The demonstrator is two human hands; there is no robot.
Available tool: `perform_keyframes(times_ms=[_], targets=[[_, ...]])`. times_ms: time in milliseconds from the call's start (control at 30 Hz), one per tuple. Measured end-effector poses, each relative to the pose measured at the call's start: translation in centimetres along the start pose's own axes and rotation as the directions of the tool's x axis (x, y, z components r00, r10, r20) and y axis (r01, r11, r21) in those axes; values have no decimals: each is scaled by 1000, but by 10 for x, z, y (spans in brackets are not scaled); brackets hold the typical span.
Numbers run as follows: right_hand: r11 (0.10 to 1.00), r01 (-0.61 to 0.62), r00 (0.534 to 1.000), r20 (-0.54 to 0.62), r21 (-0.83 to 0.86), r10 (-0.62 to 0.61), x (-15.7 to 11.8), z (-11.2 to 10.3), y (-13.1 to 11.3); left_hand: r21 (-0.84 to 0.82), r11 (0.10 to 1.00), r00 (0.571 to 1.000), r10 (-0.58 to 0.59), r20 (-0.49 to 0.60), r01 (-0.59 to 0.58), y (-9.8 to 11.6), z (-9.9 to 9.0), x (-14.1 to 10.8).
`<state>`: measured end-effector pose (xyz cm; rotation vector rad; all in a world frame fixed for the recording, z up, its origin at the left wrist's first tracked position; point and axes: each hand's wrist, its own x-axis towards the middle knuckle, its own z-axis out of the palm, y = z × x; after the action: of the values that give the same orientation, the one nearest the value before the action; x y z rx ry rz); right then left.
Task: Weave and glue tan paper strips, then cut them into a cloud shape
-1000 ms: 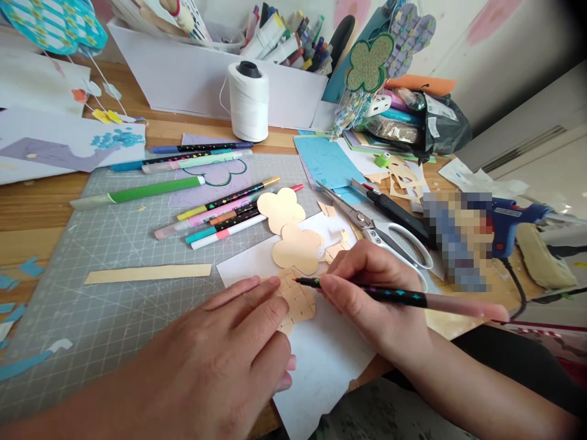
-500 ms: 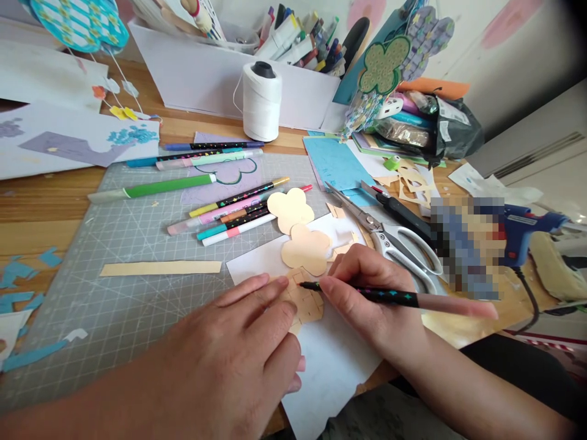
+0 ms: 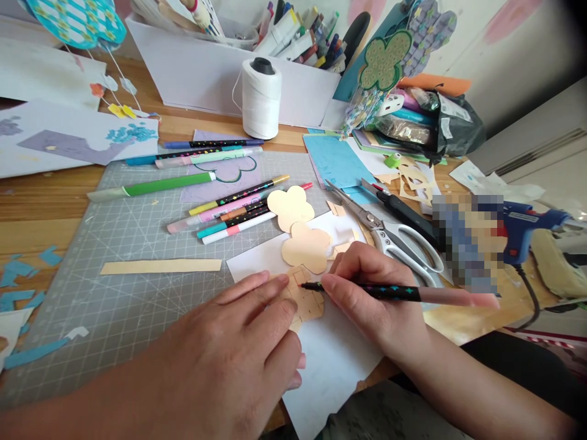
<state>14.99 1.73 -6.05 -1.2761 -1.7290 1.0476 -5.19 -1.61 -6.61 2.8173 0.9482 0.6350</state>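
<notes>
My right hand (image 3: 373, 299) grips a black marker pen (image 3: 394, 293) with a pinkish end and small coloured stars. Its tip touches a cream paper cutout (image 3: 308, 300) that bears short drawn lines in a grid-like pattern. My left hand (image 3: 247, 330) lies flat with fingers stretched out, pressing the cutout's left side and hiding part of it. Under the cutout is a white paper sheet (image 3: 334, 360). Just beyond it lie two plain cream flower-shaped cutouts, a nearer one (image 3: 306, 247) and a farther one (image 3: 291, 209).
A grey cutting mat (image 3: 137, 318) carries a cream paper strip (image 3: 160, 266) and several marker pens (image 3: 238, 208). Scissors (image 3: 389, 232), a black-handled cutter (image 3: 398, 211) and a blue glue gun (image 3: 518, 226) lie to the right. Behind stand a thread spool (image 3: 261, 101) and a white pen box (image 3: 206, 79).
Both hands and the pen hold almost the same place, the pen tip still on the cutout. The view has shifted very slightly.
</notes>
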Motion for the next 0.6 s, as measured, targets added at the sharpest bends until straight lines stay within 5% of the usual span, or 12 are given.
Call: perform_keyframes(times_ms=[600], targets=[[991,-10,999,51,132,3,-5,-3,6,-46,999,999,6,34,-4,-3,-4,2]])
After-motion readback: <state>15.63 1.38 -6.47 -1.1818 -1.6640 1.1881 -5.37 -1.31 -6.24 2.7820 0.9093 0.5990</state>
